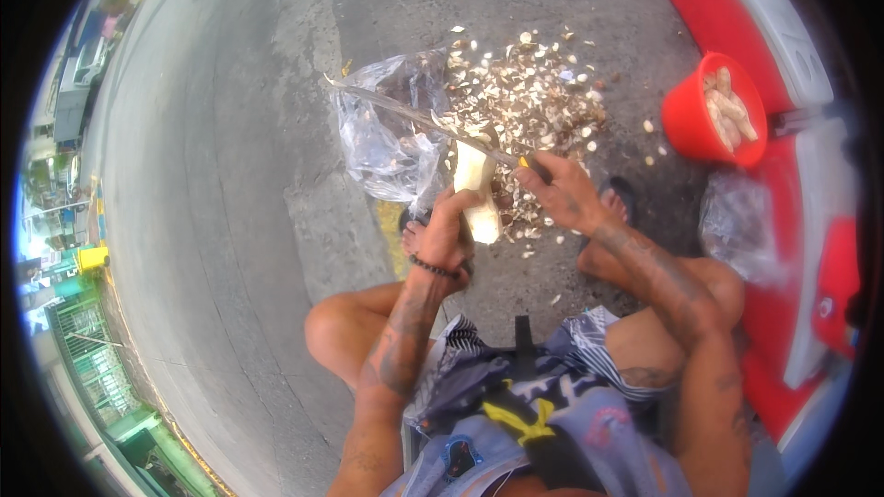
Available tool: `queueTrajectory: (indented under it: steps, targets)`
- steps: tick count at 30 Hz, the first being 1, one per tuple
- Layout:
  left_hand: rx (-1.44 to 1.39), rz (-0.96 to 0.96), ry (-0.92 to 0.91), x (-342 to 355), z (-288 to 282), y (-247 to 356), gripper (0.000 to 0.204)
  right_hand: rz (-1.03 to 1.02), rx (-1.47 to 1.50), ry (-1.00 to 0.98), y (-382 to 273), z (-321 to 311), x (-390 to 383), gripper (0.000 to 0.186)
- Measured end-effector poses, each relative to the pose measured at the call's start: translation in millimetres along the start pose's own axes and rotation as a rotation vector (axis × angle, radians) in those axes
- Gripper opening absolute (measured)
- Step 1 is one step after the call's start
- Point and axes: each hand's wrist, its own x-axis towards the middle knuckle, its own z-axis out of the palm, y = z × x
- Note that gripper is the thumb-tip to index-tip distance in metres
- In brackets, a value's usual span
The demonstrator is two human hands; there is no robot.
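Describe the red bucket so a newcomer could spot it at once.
Start at the pile of pale peelings on the pavement and look right. The red bucket stands beside the red and white box, the only round container, holding peeled pale root pieces.

The peeled root (476, 191) stands upright in the left hand (445, 237), near the middle. The right hand (564, 191) is just right of it, holding a long knife (405, 114) that reaches far-left across the root's top. Beyond lies a heap of peelings (525, 101); left of that a plastic bag (387, 138); far right a bucket (700, 124) holding more roots.
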Motion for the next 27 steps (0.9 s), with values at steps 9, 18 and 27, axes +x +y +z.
queueTrajectory:
  steps: [9,18,27]
  targets:
    - [0.249,-0.187,0.035,2.8,-18.7,-4.5,0.037,-0.066,-0.090,-0.058,-8.4,3.0,-4.4,0.072]
    - [0.191,0.052,0.129,17.1,-20.6,-20.6,0.043,-0.065,-0.255,-0.039,4.8,0.8,-9.3,0.073]
    - [0.229,-0.037,0.091,23.9,-36.0,-33.2,0.043,-0.148,-0.373,-0.060,10.5,5.9,-7.6,0.074]
